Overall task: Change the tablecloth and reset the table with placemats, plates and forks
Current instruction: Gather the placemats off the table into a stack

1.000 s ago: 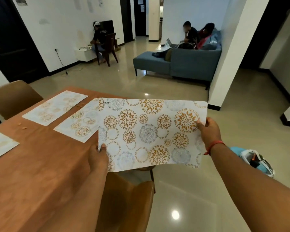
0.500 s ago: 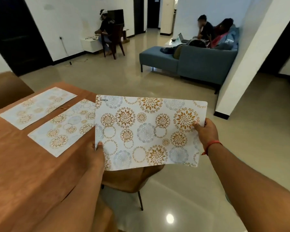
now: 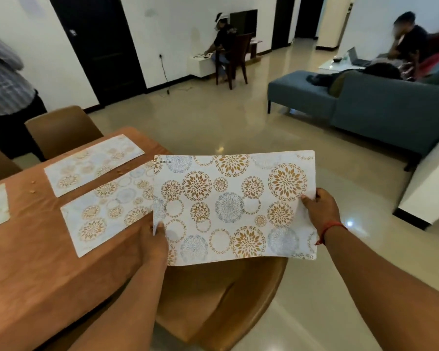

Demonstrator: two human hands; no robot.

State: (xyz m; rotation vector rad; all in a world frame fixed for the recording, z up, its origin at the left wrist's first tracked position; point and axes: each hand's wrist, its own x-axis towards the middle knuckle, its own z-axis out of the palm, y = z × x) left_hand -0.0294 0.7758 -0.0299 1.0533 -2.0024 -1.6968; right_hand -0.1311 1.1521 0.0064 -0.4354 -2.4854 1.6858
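A brown chair (image 3: 223,300) sits right under the arms, tucked beside the table (image 3: 36,274). Above it, both hands hold up one placemat (image 3: 235,206) in the air, past the table's edge. The left hand (image 3: 153,239) pinches its left side and the right hand (image 3: 319,211) pinches its right side. It is white with gold and blue flower circles. Two more mats (image 3: 107,211) lie flat on the brown cloth. Farther off stands a blue sofa (image 3: 380,107).
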